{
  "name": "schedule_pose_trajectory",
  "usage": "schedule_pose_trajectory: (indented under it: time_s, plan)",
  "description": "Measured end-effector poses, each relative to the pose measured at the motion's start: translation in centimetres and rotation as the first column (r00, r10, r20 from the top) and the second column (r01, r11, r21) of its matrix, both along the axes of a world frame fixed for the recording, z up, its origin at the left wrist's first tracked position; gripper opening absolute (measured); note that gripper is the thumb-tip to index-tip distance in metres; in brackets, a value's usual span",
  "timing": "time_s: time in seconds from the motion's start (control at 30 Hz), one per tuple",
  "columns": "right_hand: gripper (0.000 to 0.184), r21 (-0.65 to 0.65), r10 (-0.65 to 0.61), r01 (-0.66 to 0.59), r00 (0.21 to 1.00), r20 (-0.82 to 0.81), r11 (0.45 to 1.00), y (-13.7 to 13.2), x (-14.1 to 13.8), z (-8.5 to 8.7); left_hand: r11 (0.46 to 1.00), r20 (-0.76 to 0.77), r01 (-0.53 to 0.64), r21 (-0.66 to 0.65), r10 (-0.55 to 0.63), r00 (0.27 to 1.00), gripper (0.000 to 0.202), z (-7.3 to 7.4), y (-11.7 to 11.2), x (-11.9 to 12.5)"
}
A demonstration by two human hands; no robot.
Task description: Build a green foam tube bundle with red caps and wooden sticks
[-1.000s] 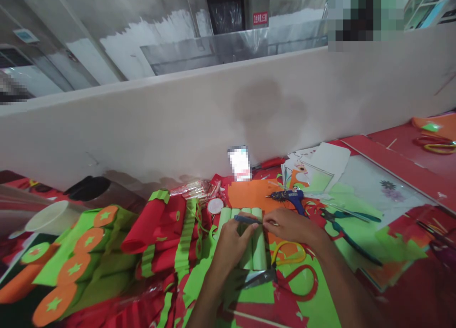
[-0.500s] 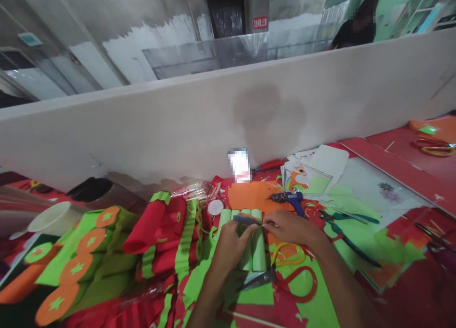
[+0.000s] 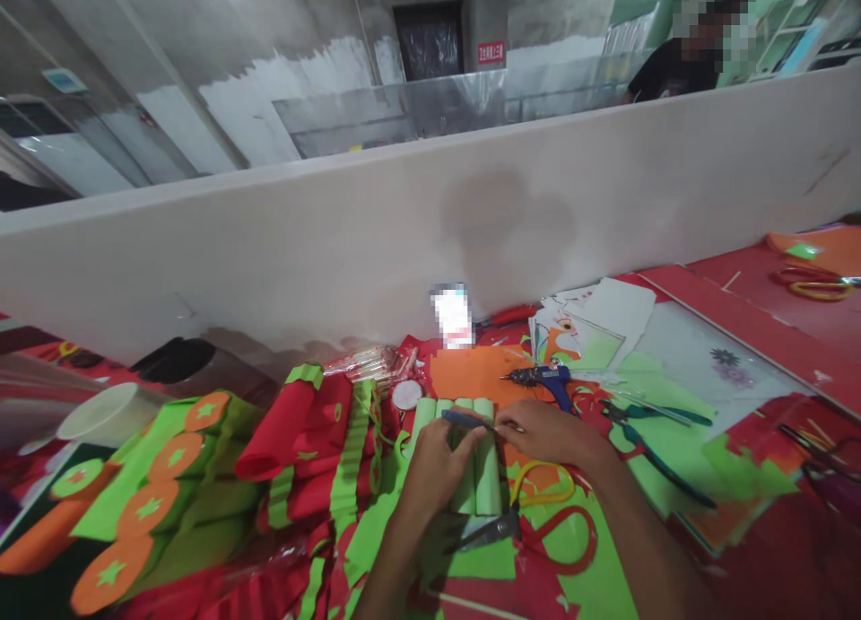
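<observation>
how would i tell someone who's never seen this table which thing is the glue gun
Find the long pale partition wall across the back, then drop to the orange sheet below its middle. The glue gun lies at that sheet's right edge, just beyond the right hand. It is the only blue, pistol-shaped tool; the pliers to its right are teal and long-handled.

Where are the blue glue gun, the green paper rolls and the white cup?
blue glue gun point(image 3: 552, 378), head view, on its blue body.
green paper rolls point(image 3: 489, 481), head view, on the rightmost roll's lower part.
white cup point(image 3: 108, 412), head view, near its middle.
</observation>
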State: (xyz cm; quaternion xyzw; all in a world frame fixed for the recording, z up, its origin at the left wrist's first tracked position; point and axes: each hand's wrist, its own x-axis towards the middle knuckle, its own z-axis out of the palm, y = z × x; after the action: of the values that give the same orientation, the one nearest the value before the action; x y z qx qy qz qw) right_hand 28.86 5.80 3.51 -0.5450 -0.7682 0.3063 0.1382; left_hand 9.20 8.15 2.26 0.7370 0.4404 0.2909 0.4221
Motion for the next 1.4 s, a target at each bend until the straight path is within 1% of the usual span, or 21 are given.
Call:
schedule_pose_trajectory:
  time_s: [0.23, 0.37, 0.43, 0.53, 0.6, 0.7, 0.77, 0.8, 0.9, 0.97, 1.03, 1.13, 1.23, 1.3, 1.4]
  plan:
    - [0.022, -0.019, -0.003, 0.003, 1.000, 0.005, 1.000, 0.0, -0.1, 0.2, 1.000, 0.013, 0.018, -0.017, -0.018, 1.000, 0.022, 0.0, 0.0, 0.0]
    - [0.022, -0.013, -0.004, 0.004, 1.000, -0.005, 1.000, -0.1, 0.0, 0.2, 1.000, 0.011, 0.015, -0.008, -0.015, 1.000, 0.021, 0.6, 0.1, -0.3]
    - [0.022, -0.019, 0.000, 0.000, 1.000, -0.012, 1.000, -0.1, 0.0, 0.2, 0.999, 0.034, -0.031, 0.029, 0.031, 0.999, 0.021, 1.2, 0.3, -0.8]
    - [0.022, -0.032, -0.007, 0.006, 0.999, -0.042, 0.999, -0.2, 0.3, 0.5, 0.992, 0.061, -0.095, 0.087, 0.090, 0.994, 0.024, 2.8, 0.7, -2.3]
    - [0.023, -0.034, -0.015, 0.013, 0.998, -0.057, 0.999, -0.4, 0.6, 0.8, 0.994, 0.065, -0.067, 0.084, 0.061, 0.996, 0.030, 4.2, 0.6, -3.6]
    - [0.026, -0.034, 0.002, -0.005, 0.995, -0.100, 0.999, -0.6, 0.9, 1.5, 0.998, -0.059, -0.031, 0.053, 0.034, 0.998, 0.033, 6.2, -0.2, -5.9]
    - [0.029, -0.019, 0.016, -0.019, 0.987, -0.160, 1.000, -0.8, 0.6, 2.2, 0.999, -0.148, 0.014, 0.035, -0.009, 0.989, 0.034, 6.9, -1.2, -7.3]
    - [0.029, 0.000, 0.018, -0.019, 0.980, -0.197, 1.000, -0.9, 0.3, 2.6, 0.999, -0.176, 0.023, 0.037, -0.016, 0.984, 0.034, 7.0, -1.8, -7.9]
    - [0.028, 0.041, 0.018, -0.005, 0.948, -0.319, 0.999, -1.3, -1.8, 3.9, 0.999, -0.218, -0.006, 0.047, 0.016, 0.976, 0.036, 6.4, -3.5, -9.1]
    - [0.029, 0.015, 0.020, -0.015, 0.918, -0.395, 1.000, -1.7, -3.8, 4.4, 0.999, -0.219, 0.012, 0.040, -0.003, 0.976, 0.034, 5.8, -4.6, -9.4]
    - [0.031, -0.012, 0.018, -0.027, 0.893, -0.450, 1.000, -2.1, -5.8, 4.4, 0.998, -0.226, 0.062, 0.034, -0.053, 0.973, 0.032, 5.3, -5.6, -9.4]
    - [0.028, -0.039, 0.000, -0.024, 0.854, -0.521, 0.999, -2.5, -8.0, 3.7, 0.991, -0.240, 0.127, 0.038, -0.114, 0.964, 0.031, 5.3, -6.9, -9.4]
    - [0.022, -0.062, -0.019, -0.020, 0.821, -0.571, 0.998, -3.3, -8.8, 3.0, 0.988, -0.251, 0.142, 0.063, -0.121, 0.960, 0.031, 5.1, -8.1, -10.0]
    - [0.021, -0.060, -0.044, 0.012, 0.815, -0.578, 0.998, -4.2, -8.6, 2.7, 0.989, -0.299, 0.127, 0.081, -0.098, 0.949, 0.028, 4.5, -8.8, -11.2]
    - [0.024, -0.076, -0.126, 0.101, 0.797, -0.591, 0.992, -5.6, -7.8, 1.7, 0.991, -0.483, 0.112, 0.072, -0.063, 0.874, 0.019, 2.9, -9.9, -13.5]
